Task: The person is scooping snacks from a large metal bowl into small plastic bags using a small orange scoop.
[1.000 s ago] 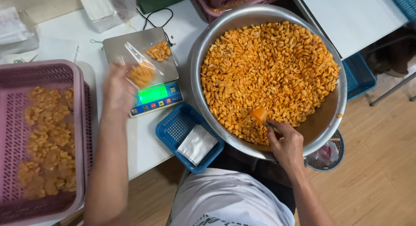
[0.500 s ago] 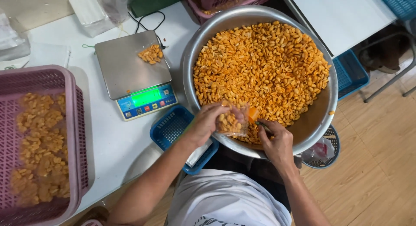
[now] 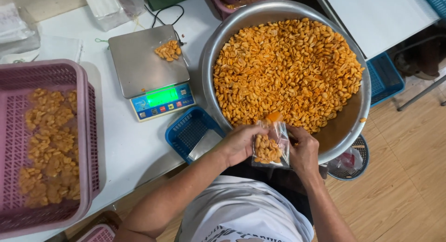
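A small clear bag (image 3: 271, 147), partly filled with orange-coated peanuts, is now being held between both hands at the near rim of the large metal bowl (image 3: 357, 130). The left hand (image 3: 239, 144) is being kept closed around the bag's left side, and the right hand (image 3: 302, 149) is being kept closed on its right edge and top. An orange scoop (image 3: 274, 117) is showing just above the bag's mouth, resting among the peanuts (image 3: 288, 70) in the bowl; whether it is being gripped by the right hand's fingers cannot be told.

A second ago the left hand was being held over the digital scale (image 3: 151, 70) with a bag, while the right was working the scoop in the bowl. Half a second ago the left hand was already being brought across to the bowl with a bag. The bag is now being held lower and nearer the body, with a visible portion of nuts inside, so filling appears to be under way.

A small loose heap of peanuts (image 3: 168, 50) is being left on the scale's platter, unchanged across the frames. Filled packets are being kept in the pink basket (image 3: 88, 126) at the left of the white surface (image 3: 125, 144), and a small blue basket (image 3: 186, 130) is standing beside the left forearm.
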